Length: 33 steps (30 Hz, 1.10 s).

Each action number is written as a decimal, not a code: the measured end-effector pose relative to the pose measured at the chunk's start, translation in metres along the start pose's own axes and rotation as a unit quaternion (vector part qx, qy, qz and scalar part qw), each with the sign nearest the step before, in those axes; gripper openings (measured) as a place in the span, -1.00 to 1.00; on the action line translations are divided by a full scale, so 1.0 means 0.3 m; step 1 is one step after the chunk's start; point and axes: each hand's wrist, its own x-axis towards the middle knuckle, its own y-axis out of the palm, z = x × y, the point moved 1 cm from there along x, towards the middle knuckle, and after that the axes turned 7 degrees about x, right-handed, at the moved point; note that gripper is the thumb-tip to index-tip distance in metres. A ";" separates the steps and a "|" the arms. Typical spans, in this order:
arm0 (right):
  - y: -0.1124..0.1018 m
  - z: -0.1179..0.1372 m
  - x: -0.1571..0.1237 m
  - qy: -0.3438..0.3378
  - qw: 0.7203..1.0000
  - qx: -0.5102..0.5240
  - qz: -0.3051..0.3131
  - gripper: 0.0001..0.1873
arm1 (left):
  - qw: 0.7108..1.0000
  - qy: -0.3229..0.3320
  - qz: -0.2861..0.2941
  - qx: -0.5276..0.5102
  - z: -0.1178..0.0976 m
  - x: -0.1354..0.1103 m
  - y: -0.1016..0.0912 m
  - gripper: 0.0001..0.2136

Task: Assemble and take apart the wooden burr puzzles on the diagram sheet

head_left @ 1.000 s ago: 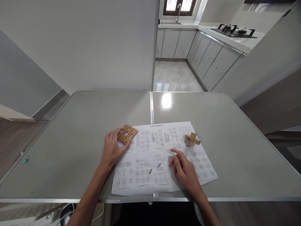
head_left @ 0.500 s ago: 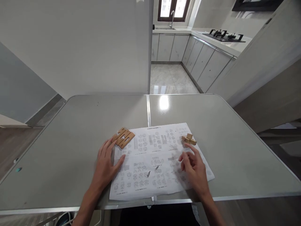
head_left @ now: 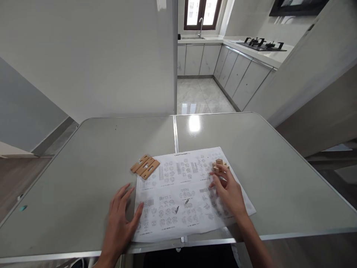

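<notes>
Okay, head view: two bare hands over one table [head_left: 259, 149], seam running near its middle.
Left hand [head_left: 119, 219]: fingers spread wide, holding nothing; thumb over the sheet's left edge, other fingers by the table beside it, perhaps steadying the paper.
Right hand [head_left: 228, 191]: fingers curled, narrow gap, fingertips overlapping the near side of the blocks; cannot tell if they pinch or only touch.
Blocks [head_left: 219, 161]: small wooden cluster at the sheet's far right, partly hidden by fingers; within easy right-hand reach, likely why there.
Planks [head_left: 148, 163]: flat slotted wood pieces side by side across the sheet's far-left corner, numbers up; untouched, probably parked clear of most drawings.
Sheet [head_left: 164, 189]: flat, printed with drawings, between the hands, presumably for easy viewing.
</notes>
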 end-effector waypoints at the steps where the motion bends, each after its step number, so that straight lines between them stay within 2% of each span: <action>1: 0.001 0.007 -0.007 -0.002 1.000 -0.001 -0.008 -0.50 | 1.000 -0.002 0.002 -0.003 -0.008 0.000 -0.002 -0.56; 5: -0.001 0.049 -0.052 0.010 0.999 0.053 -0.003 -0.56 | 1.000 0.001 0.002 -0.031 -0.046 -0.007 -0.007 -0.63; 8: 0.009 0.093 -0.110 0.034 0.992 0.106 0.057 -0.60 | 0.996 0.007 0.016 -0.091 -0.102 -0.006 -0.009 -0.68; 10: 0.025 0.122 -0.151 0.035 0.981 0.143 0.125 -0.60 | 0.987 0.004 0.058 -0.152 -0.159 0.004 -0.016 -0.68; 12: 0.046 0.148 -0.190 0.040 0.962 0.189 0.193 -0.59 | 0.965 0.006 0.144 -0.219 -0.223 0.022 -0.026 -0.63; 15: 0.083 0.181 -0.233 0.061 0.923 0.261 0.277 -0.60 | 0.911 0.008 0.259 -0.321 -0.303 0.053 -0.044 -0.36; 16: 0.095 0.191 -0.242 0.068 0.910 0.280 0.298 -0.61 | 0.889 0.009 0.288 -0.356 -0.319 0.060 -0.048 -0.25; 18: 0.115 0.206 -0.257 0.077 0.890 0.308 0.327 -0.62 | 0.859 -0.001 0.327 -0.395 -0.335 0.070 -0.050 -0.17; 22: 0.137 0.219 -0.274 0.090 0.882 0.327 0.328 -0.60 | 0.843 -0.033 0.324 -0.428 -0.335 0.073 -0.044 -0.29; 28: 0.141 0.219 -0.298 0.071 0.919 0.272 0.276 -0.65 | 0.848 -0.064 0.276 -0.447 -0.356 0.075 -0.038 -0.49; 33: 0.139 0.216 -0.301 0.016 0.943 0.219 0.251 -0.69 | 0.846 -0.093 0.258 -0.456 -0.365 0.051 -0.007 -0.51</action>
